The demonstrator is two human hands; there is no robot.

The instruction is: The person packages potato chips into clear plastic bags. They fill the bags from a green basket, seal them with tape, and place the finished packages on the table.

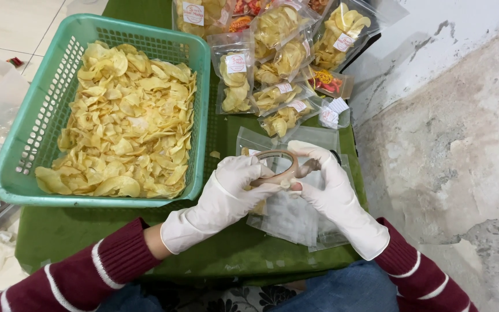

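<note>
Over a green-covered counter (88,242), seen from the head camera, two hands in white gloves meet at a roll of brown packing tape (277,167). Left hand (232,188) curls around the roll's near side, fingers (255,173) closed on the rim to steady it, while right hand (324,185) pinches the other side between thumb and forefinger, apparently at the loose end of the strip. Both hands are shut on the roll, which hangs just above a stack of empty clear plastic pouches (287,216) lying directly beneath the fingers, within easy reach. Left of the fingers, and touching the counter's edge, a green plastic basket (12,173) holds a heap of loose yellow chips (122,121), kept close for filling. Beyond the fingers, filled and labelled chip bags (261,63) lie overlapping in a pile, set apart from the loose stock. A bare concrete floor (451,162) runs to the right. Striped maroon sleeves (105,266) frame the bottom edge.
</note>
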